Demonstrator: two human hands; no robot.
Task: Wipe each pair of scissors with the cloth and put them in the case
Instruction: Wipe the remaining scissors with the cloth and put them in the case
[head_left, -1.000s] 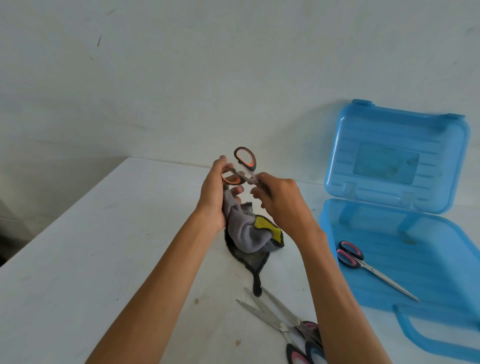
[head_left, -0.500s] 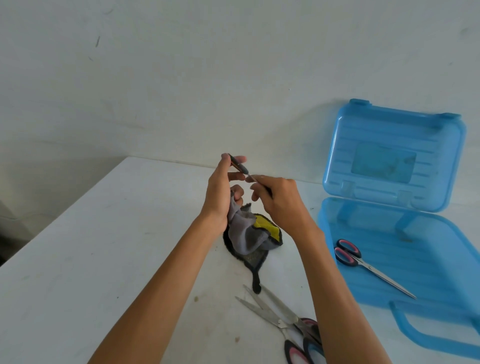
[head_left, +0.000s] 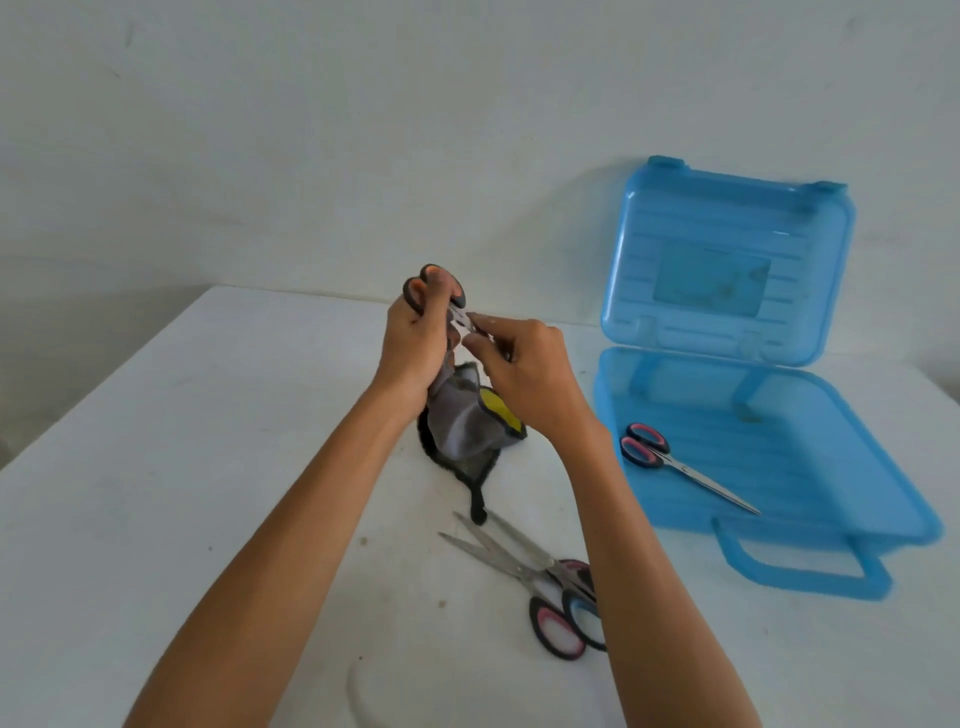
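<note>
My left hand (head_left: 413, 340) grips the black-and-orange handles of a small pair of scissors (head_left: 457, 304) held up above the table. My right hand (head_left: 530, 379) pinches its blades, which are mostly hidden by the fingers. A grey, black and yellow cloth (head_left: 467, 426) hangs below both hands, bunched between them, its tail touching the table. The open blue case (head_left: 831, 514) lies at the right with a pink-handled pair of scissors (head_left: 675, 462) inside. Two more pairs of scissors (head_left: 524, 566) lie crossed on the table near my right forearm.
The white table (head_left: 182, 467) meets a plain white wall behind. The case lid (head_left: 727, 260) stands upright against the wall, and the case handle (head_left: 800, 577) juts toward me. A pale curved strip (head_left: 358, 696) lies at the table's near edge.
The held scissors have turned in my hands: the handles, edge-on half a second ago, now stick up above my left hand's fingers. Both hands stayed in place over the cloth.
</note>
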